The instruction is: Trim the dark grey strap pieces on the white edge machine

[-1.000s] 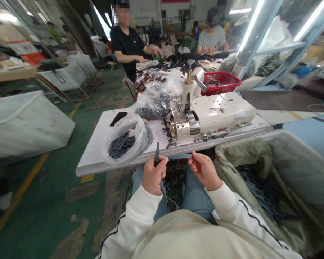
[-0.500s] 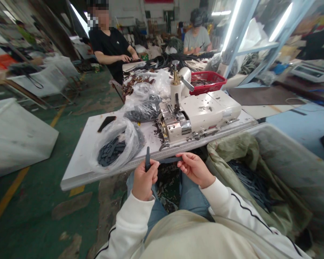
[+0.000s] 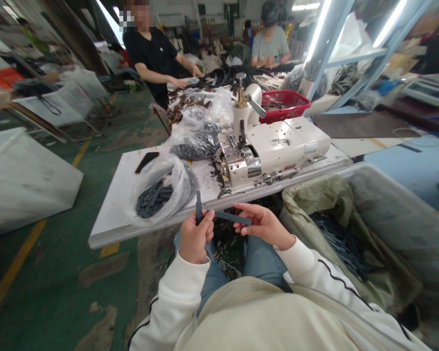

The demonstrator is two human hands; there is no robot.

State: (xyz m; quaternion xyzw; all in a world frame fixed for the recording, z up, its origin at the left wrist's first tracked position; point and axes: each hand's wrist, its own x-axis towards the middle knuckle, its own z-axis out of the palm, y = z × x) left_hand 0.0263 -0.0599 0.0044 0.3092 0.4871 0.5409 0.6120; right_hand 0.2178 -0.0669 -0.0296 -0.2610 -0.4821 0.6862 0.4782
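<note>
Over the lap [image 3: 262,262], the left hand [image 3: 195,240] clenches strips [image 3: 231,216], its fist hiding their inner ends. Whether the right hand [image 3: 265,225], fingers parted, pinches one strip's tip, I cannot tell

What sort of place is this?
Probably a factory workshop: a cream-coloured machine stands on a worktable, a plastic bag holds many dark strips, and a person in black reaches toward piled material beyond.

Strips [image 3: 227,215] are before table [image 3: 111,204], machine [image 3: 292,141] on it, bag [image 3: 185,185] left of machine, phone [image 3: 147,162] behind bag, basket [image 3: 287,113] behind machine, sack [image 3: 302,196] in bin [image 3: 398,209] at right.
</note>
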